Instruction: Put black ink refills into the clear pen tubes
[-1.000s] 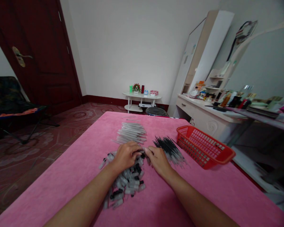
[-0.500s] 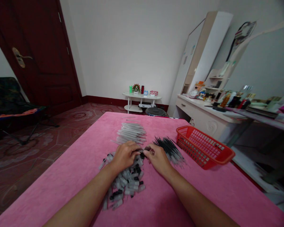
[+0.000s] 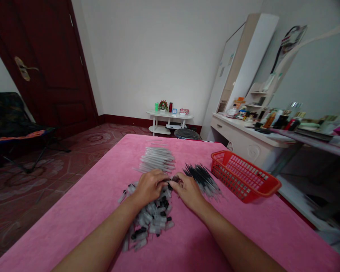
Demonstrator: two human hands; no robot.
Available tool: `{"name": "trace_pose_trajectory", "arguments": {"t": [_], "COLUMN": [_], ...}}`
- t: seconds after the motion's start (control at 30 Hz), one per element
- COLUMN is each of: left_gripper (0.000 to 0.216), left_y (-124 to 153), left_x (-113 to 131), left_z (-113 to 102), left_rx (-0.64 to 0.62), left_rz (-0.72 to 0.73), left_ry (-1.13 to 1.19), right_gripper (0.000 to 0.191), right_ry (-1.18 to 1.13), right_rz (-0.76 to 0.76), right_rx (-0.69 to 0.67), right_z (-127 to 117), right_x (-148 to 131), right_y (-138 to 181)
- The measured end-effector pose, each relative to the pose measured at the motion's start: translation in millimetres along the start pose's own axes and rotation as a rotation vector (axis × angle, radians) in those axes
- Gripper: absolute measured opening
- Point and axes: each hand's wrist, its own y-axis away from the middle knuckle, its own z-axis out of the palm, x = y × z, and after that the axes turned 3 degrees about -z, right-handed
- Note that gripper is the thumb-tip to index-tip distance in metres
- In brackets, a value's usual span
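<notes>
Both forearms came in from the near edge, the left forearm slanting up and inward, the right forearm mirroring it from the other side, so that the two hands met over the middle of the pink cloth. The left hand was turned back up, its wrist nearly straight, fingers curled together and pointing toward the other hand, with the thumb tucked beneath them. The right hand angled inward from its wrist, thumb reaching forward to the left fingertips and index finger bent over it. Both hands were closed in a pinch on a small piece between them, mostly covered by the fingers; its exact shape could not be told.

That piece was just above the far end of a loose heap of translucent plastic caps, mixed with small black fittings. The left hand and its wrist covered part of the heap. Beyond the left hand lay a stack of pale, slender tubes, roughly parallel. Just beside the right hand, on its outer side, black-ended rods lay in a fanned bundle, and past them stood a red plastic basket with latticed walls.
</notes>
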Motion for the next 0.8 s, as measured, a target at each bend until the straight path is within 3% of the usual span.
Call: {"name": "trace_pose_trajectory", "arguments": {"t": [0.13, 0.3, 0.47, 0.6, 0.73, 0.8], "left_gripper": [0.017, 0.017, 0.019, 0.017, 0.018, 0.018], "left_y": [0.2, 1.1, 0.8, 1.0, 1.7, 2.0], "left_x": [1.7, 0.4, -0.5, -1.5, -1.3, -0.7], "left_z": [-0.9, 0.1, 0.6, 1.1, 2.1, 2.0], "left_rx": [-0.006, -0.008, -0.025, 0.0, -0.009, -0.005], "left_rz": [0.019, 0.011, 0.042, 0.022, 0.04, 0.034], "left_ry": [0.004, 0.004, 0.002, 0.001, -0.006, 0.0], "right_gripper": [0.044, 0.024, 0.042, 0.033, 0.047, 0.041], "right_ry": [0.009, 0.009, -0.047, -0.083, -0.088, -0.092], "right_rz": [0.041, 0.008, 0.067, 0.054, 0.083, 0.084], "right_rx": [-0.02, 0.035, -0.03, -0.026, -0.059, -0.033], "right_z": [-1.1, -2.4, 1.2, 3.2, 2.3, 1.7], "right_x": [0.3, -0.6, 2.7, 3.4, 1.9, 1.4], "right_y": [-0.4, -1.8, -1.4, -0.8, -1.2, -1.2]}}
